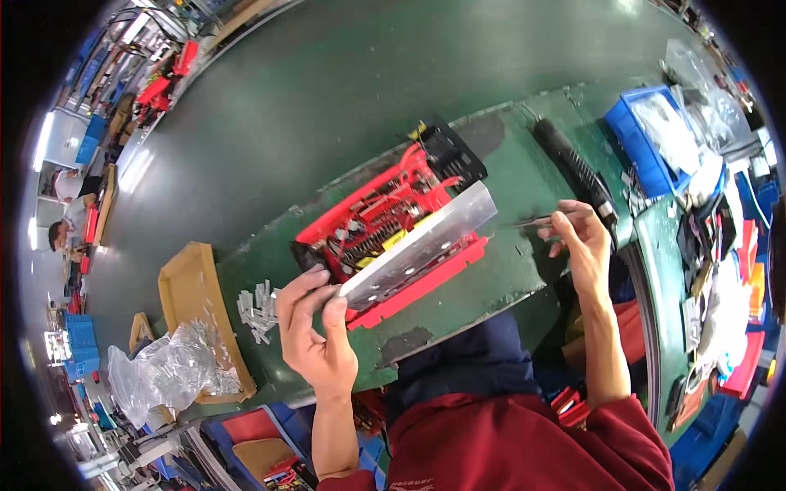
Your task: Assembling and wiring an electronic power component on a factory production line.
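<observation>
My left hand (319, 335) is closed, thumb and fingers pinching the near-left end of a long silver metal plate (422, 245) with holes in it. The plate stands tilted over a red open housing (344, 221) packed with circuit parts, coils and wires, and hides part of its inside. A black end panel (450, 155) sits at the housing's far right end. To the right of the plate, my right hand (577, 237) is closed on slim metal tweezers (536, 220), their tip pointing left toward the plate and apart from it.
A black electric screwdriver (573, 159) lies right of the housing, beyond my right hand. A blue bin (630, 131) with white bags stands at the far right. Small silver strips (258, 311) lie at left, beside a yellow tray (188, 282) and a clear plastic bag (164, 368).
</observation>
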Demonstrator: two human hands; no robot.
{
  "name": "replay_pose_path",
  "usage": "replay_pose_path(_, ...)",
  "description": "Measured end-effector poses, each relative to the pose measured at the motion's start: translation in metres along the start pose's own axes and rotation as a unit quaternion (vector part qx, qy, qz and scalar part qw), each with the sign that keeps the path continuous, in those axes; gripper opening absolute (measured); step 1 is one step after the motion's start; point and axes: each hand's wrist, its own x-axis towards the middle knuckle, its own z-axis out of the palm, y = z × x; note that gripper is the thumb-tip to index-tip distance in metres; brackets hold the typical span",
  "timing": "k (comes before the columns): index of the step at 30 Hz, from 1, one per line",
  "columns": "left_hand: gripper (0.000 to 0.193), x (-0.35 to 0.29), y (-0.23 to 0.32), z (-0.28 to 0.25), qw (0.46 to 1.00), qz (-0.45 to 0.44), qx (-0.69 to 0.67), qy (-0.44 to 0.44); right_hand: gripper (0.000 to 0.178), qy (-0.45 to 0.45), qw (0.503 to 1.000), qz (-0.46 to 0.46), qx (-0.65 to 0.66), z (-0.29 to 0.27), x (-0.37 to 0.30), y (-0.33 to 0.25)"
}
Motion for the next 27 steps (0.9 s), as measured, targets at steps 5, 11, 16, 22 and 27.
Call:
replay_pose_path(5,0.017,0.012,0.004,0.004,0.976,-0.149,-0.159,-0.007,0.052,0.108,0.956,-0.125,-0.243,-0.009,0.018,0.0)
replay_pose_path(11,0.02,0.023,0.009,0.014,0.953,-0.178,-0.244,-0.032,0.035,0.07,0.927,-0.208,-0.304,-0.005,-0.005,-0.035)
replay_pose_path(16,0.021,0.023,0.022,0.031,0.945,-0.165,-0.278,-0.053,0.029,-0.088,0.987,-0.107,-0.082,0.019,-0.039,-0.07)
replay_pose_path(22,0.018,0.016,0.042,0.046,0.96,-0.127,-0.246,-0.05,0.036,-0.154,0.986,-0.049,0.034,0.019,-0.049,-0.081)
replay_pose_path(27,0.025,-0.003,0.051,0.048,0.952,0.3,0.004,-0.057,0.045,-0.223,0.951,0.064,0.205,0.012,-0.061,-0.076)
